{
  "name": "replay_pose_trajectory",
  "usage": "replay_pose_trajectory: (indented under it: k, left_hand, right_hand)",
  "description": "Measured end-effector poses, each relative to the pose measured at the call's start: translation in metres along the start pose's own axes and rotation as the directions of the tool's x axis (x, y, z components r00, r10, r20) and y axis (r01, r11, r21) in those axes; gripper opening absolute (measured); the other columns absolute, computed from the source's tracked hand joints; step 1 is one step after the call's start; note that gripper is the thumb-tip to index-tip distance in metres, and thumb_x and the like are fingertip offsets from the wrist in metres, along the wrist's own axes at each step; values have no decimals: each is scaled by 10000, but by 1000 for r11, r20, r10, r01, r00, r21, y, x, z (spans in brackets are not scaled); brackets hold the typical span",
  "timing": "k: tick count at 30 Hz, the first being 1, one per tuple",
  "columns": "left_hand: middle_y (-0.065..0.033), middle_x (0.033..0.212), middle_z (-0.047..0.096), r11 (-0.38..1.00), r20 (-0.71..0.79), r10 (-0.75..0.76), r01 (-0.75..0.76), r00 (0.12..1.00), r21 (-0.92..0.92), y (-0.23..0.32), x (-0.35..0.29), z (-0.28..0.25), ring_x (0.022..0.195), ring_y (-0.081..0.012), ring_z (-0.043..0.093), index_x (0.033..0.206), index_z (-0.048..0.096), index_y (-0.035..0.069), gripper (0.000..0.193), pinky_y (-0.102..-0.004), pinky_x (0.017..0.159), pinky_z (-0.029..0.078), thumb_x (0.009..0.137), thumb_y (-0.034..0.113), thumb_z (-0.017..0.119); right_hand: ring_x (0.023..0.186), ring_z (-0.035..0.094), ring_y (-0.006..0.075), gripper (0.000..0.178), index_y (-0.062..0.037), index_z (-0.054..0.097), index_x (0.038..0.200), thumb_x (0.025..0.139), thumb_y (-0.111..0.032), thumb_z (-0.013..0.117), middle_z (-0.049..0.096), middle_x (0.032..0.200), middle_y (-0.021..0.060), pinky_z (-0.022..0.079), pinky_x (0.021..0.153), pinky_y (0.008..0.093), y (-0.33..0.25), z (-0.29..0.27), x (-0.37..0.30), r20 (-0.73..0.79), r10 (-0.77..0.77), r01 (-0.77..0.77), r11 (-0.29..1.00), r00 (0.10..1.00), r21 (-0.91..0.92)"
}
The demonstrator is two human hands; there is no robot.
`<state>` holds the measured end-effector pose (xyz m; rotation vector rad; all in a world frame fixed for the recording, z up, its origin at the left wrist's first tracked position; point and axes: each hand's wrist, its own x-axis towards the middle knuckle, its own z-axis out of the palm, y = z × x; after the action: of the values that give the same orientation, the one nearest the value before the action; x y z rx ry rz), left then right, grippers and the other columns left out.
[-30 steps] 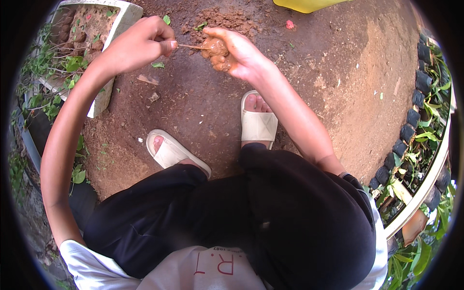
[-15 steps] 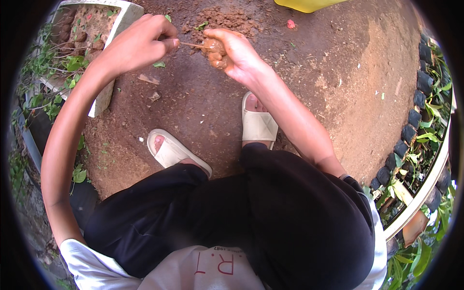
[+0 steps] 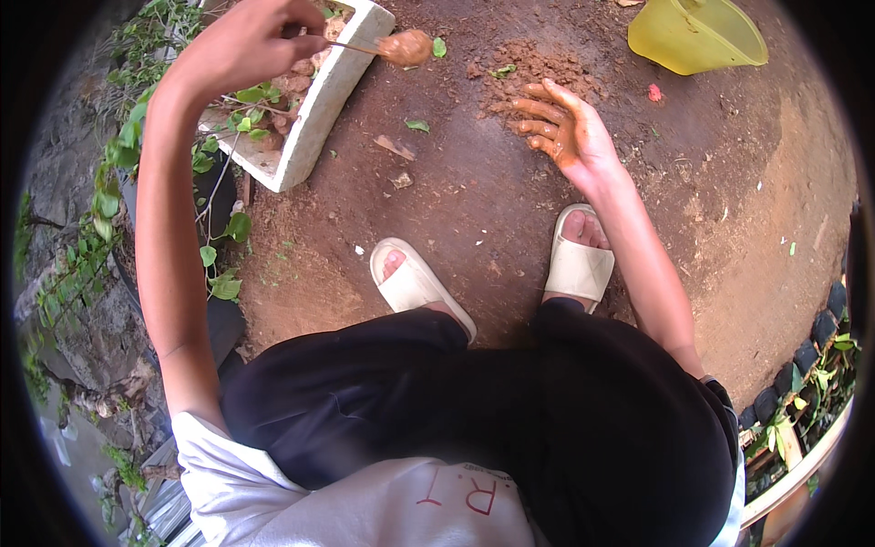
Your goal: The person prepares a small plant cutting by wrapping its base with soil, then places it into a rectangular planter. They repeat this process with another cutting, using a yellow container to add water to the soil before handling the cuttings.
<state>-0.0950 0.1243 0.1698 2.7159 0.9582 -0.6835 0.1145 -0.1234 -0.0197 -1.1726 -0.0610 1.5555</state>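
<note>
My left hand [image 3: 258, 47] is closed on a thin stick [image 3: 354, 46], pinched between the fingertips at its near end. A rounded lump of wet brown mud [image 3: 406, 48] sits on the stick's other end, just beyond the rim of the pale planter trough [image 3: 321, 117]. My right hand [image 3: 576, 135] is apart from the stick, its fingers spread and coated in wet mud, with nothing in it. Beyond its fingertips lies a patch of crumbled wet mud [image 3: 551, 69] on the ground.
A yellow bucket [image 3: 674, 41] lies tilted at the far right, a small pink petal [image 3: 654, 92] near it. Leafy stems [image 3: 225, 251] hang by the trough. My sandalled feet [image 3: 408, 278] stand on bare earth [image 3: 492, 237]. Dark edging blocks [image 3: 806, 356] line the right side.
My right hand has let go of the mud lump and opened. The left hand has carried the lump on its stick away toward the trough. The view has shifted left, showing more of the bucket.
</note>
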Motion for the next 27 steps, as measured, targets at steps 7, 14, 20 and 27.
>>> replay_pose_trajectory:
  k: [7,14,20,27]
  left_hand:
    - [-150,857,677,1000,-40,-13,14,999,25,-115,-9,15,792,-257,649,956,718,3,162,-374,720,505,861,129,682]
    - [-223,849,682,990,-83,-127,131,988,52,-175,-11,86,829,-390,662,894,705,-25,132,-464,764,492,849,83,643]
    - [-242,829,680,994,-52,-76,80,996,68,-162,-7,95,829,-424,658,878,707,5,142,-473,757,526,828,119,638]
    - [-219,795,694,966,-31,-149,152,988,210,-142,16,130,797,-374,695,772,704,21,75,-484,757,541,767,53,636]
  right_hand:
    - [913,648,214,404,-35,556,1264,997,-337,539,652,1156,154,512,710,315,-6,5,1,105,-3,6,1000,994,-27]
    - [891,651,192,389,-36,563,1266,1011,-325,514,661,1119,139,522,694,307,-1,1,-5,169,44,-32,997,985,-74]
    - [879,662,184,364,-58,568,1257,1010,-322,524,674,1096,118,537,697,304,6,-4,-3,162,61,-51,996,985,-67]
    - [879,666,180,372,-67,571,1250,1000,-340,542,677,1067,102,545,688,304,3,3,-5,205,75,-55,993,976,-101]
